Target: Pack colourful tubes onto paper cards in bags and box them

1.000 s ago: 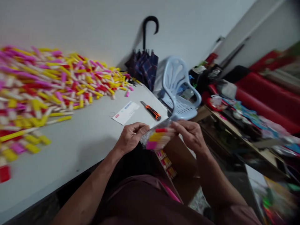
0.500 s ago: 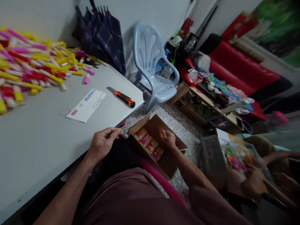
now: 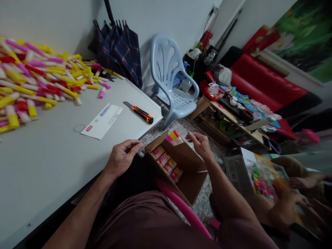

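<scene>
My right hand (image 3: 200, 144) is raised over the far side of an open cardboard box (image 3: 192, 178), its fingers pinched at the clear plastic end of a packet of coloured tubes (image 3: 174, 137). Red, yellow and pink caps show in that packet. Inside the box, along its left side, lie several rows of similar packets (image 3: 167, 162). My left hand (image 3: 124, 157) is closed in a pinch near the table's edge, left of the box. Something small and greyish may be at its fingertips, too small to name.
On the grey table (image 3: 64, 166) are a heap of coloured tubes (image 3: 38, 79), a white printed envelope (image 3: 102, 121), a rubber band (image 3: 79, 128) and an orange-black utility knife (image 3: 140, 112), blade out. Beyond stands a blue plastic chair (image 3: 173, 100). Another person's hands (image 3: 287, 204) are at the right, by a tray.
My right hand has risen from inside the box to above its far flap, and the packet of tubes now shows there. My left hand keeps its pinch. The view has shifted slightly.
</scene>
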Tool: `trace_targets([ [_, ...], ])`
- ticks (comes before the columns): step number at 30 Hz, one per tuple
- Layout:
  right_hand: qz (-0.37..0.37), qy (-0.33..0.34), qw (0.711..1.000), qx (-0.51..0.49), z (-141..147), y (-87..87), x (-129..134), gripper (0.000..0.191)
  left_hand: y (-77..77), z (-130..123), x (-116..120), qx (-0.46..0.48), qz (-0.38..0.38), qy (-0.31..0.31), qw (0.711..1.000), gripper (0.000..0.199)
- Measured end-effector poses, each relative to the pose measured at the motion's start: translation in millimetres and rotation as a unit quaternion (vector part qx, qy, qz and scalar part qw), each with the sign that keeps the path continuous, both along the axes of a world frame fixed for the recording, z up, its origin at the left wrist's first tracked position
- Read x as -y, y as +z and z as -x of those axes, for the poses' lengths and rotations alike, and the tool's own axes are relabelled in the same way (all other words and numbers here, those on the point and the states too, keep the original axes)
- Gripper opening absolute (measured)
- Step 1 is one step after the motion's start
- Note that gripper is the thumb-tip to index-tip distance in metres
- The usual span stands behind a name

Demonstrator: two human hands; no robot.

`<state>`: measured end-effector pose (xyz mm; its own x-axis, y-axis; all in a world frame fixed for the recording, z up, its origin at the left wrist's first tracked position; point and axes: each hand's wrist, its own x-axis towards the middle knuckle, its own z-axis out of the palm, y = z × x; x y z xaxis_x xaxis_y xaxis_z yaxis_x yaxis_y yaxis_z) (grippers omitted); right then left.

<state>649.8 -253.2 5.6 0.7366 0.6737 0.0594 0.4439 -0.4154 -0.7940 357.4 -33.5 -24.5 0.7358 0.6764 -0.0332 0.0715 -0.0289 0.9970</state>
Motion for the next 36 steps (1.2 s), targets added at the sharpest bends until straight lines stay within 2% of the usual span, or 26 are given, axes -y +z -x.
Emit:
trace_targets([
  [3,-0.062,0.054,0.995,-0.048,15,52.6,-12,0.045,16.4,-20,-5,0.038,-0.007,-0.004,0.999,0.047],
  [6,-0.078,0.114,0.984,-0.108,34,94.2,-26,0.041,39.2,-43,-11,0.064,-0.001,-0.044,0.997,0.077],
  [8,-0.088,0.156,0.972,-0.151,46,111.5,-39,0.038,55.3,-52,-15,0.09,0.043,-0.107,0.989,0.086],
  [11,-0.112,0.196,0.95,-0.216,66,119.3,-64,0.037,71.7,-45,-19,0.111,0.13,-0.199,0.965,0.067],
  [12,-0.121,0.199,0.943,-0.238,73,117.2,-73,0.038,73.5,-37,-20,0.113,0.147,-0.207,0.961,0.057],
  [14,-0.137,0.188,0.933,-0.276,87,107.1,-92,0.039,71.1,-18,-21,0.118,0.158,-0.181,0.963,0.042],
  [18,-0.131,0.18,0.903,-0.368,120,70.9,-128,0.045,51.6,28,-21,0.122,0.186,-0.028,0.975,0.033],
  [22,-0.045,0.298,0.838,-0.455,158,34.1,-161,0.054,32.2,68,-25,0.115,0.216,0.122,0.962,0.038],
  [26,0.008,0.367,0.828,-0.424,194,11.1,-197,0.039,21.8,103,-35,0.098,0.154,0.214,0.96,0.043],
  [30,0.024,0.395,0.825,-0.404,217,-1.5,-227,0.035,17.7,133,-48,0.068,0.129,0.24,0.96,0.048],
  [34,0.034,0.413,0.812,-0.411,231,-7.6,-245,0.033,16.7,159,-59,0.07,0.189,0.196,0.96,0.046],
  [36,0.04,0.421,0.806,-0.413,237,-9.8,-250,0.031,15.4,168,-62,0.051,0.189,0.178,0.964,0.042],
])
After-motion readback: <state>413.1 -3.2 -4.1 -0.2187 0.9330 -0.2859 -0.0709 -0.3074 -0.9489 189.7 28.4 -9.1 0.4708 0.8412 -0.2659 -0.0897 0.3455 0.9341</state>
